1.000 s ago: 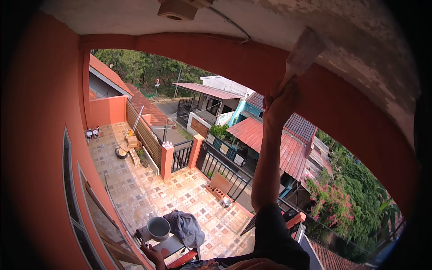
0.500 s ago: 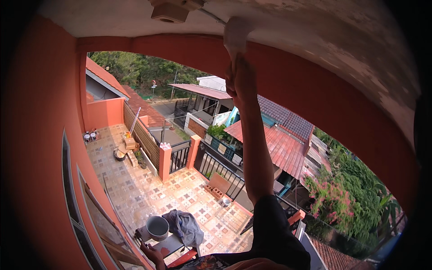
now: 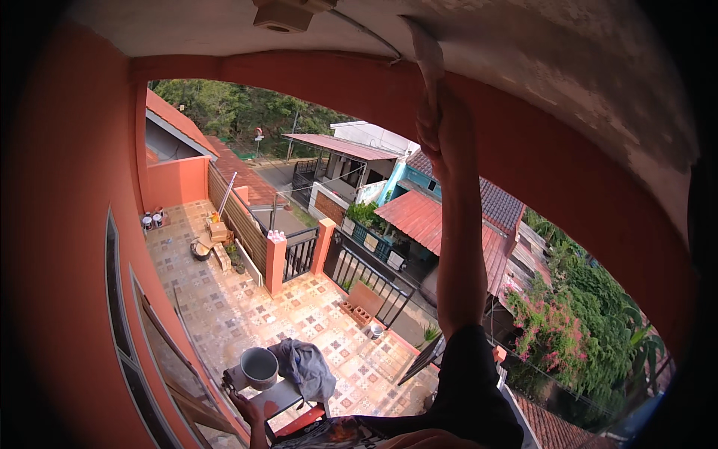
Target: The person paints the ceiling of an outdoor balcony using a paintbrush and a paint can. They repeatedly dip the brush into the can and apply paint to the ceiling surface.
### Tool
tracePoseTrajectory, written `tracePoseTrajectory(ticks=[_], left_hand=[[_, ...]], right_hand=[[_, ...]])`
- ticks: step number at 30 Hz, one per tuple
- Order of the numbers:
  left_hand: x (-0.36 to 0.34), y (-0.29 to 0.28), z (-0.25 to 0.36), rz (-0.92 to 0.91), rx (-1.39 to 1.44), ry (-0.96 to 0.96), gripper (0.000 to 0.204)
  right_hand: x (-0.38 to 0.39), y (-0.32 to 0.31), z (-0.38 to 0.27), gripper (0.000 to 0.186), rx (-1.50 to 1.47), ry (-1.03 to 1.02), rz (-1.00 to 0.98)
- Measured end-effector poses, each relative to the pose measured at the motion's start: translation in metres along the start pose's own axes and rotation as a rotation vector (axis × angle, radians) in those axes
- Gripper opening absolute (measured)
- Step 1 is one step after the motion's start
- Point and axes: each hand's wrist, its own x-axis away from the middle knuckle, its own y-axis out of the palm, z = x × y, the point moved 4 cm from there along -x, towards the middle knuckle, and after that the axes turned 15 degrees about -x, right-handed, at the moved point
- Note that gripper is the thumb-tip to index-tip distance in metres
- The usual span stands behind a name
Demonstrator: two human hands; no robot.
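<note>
The platform (image 3: 280,399) carries a grey bucket (image 3: 259,368); a crumpled cloth (image 3: 308,370) too.

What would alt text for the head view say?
The right hand holds a flat scraper up at a patchy ceiling. Below, the left hand is near a grey bucket and cloth, above a tiled patio.

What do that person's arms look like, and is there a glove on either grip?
The right arm has a dark sleeve that stops near the elbow; past it the arm is bare, with no watch showing. The right grip is bare too, no glove. The left grip looks gloveless, but it is small here, and any left sleeve isn't clear.
</note>
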Motion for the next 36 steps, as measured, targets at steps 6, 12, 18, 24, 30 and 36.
tracePoseTrajectory(ticks=[6,12,18,24,30,36], left_hand=[[-0.004,-0.002,-0.002,-0.026,-0.082,-0.092,0.031],[-0.002,-0.010,0.015,-0.092,-0.267,-0.112,0.042],[0.002,-0.018,0.026,-0.091,-0.305,-0.111,0.046],[-0.003,-0.012,0.019,-0.024,-0.380,-0.030,0.031],[-0.004,-0.008,0.010,-0.042,-0.373,-0.024,0.035],[-0.001,-0.006,0.009,-0.011,-0.353,0.013,0.042]], right_hand=[[0.015,-0.003,0.026,0.046,0.016,0.124,0.055],[-0.029,0.009,0.019,0.042,0.011,0.180,-0.200],[0.004,-0.004,-0.011,0.037,-0.001,0.010,-0.056],[0.046,-0.035,-0.042,0.037,-0.132,-0.193,0.038],[0.079,-0.051,-0.052,0.045,-0.090,-0.386,0.181],[0.061,-0.075,-0.021,0.051,-0.016,-0.547,0.274]])
